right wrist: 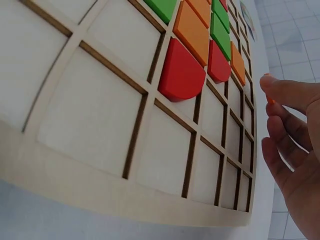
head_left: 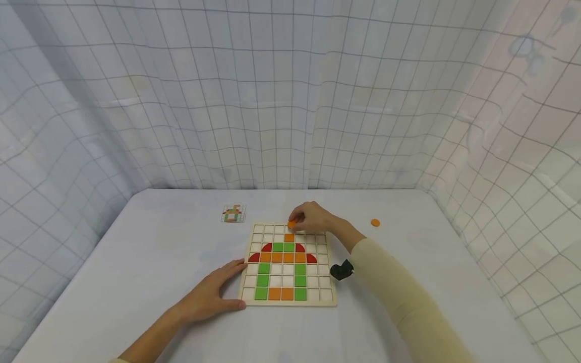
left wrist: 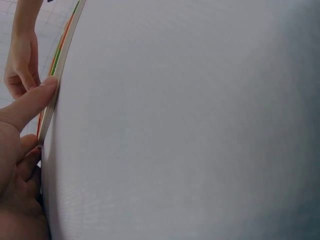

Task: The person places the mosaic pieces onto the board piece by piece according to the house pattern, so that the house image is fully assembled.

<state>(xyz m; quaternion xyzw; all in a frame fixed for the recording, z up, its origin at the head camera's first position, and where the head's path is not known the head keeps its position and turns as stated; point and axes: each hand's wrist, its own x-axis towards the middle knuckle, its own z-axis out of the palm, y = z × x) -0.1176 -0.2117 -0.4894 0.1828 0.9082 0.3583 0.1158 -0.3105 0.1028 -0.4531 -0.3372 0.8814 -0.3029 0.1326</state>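
Observation:
A wooden grid board (head_left: 329,301) lies on the table, filled in part with green, orange and red tiles (head_left: 288,258) that form a house-like figure. My right hand (head_left: 308,218) hovers over the board's far edge and pinches a small orange piece (head_left: 291,225); only an orange sliver (right wrist: 268,100) shows past the fingers (right wrist: 290,92) in the right wrist view. My left hand (head_left: 213,295) rests flat on the table against the board's left edge (left wrist: 52,95), thumb (left wrist: 27,102) and fingers straight.
A small pattern card (head_left: 233,213) lies beyond the board to the left. An orange round piece (head_left: 375,222) sits alone at the right. A black wrist camera (head_left: 341,270) hangs by my right forearm. White checked curtains enclose the table (head_left: 136,262).

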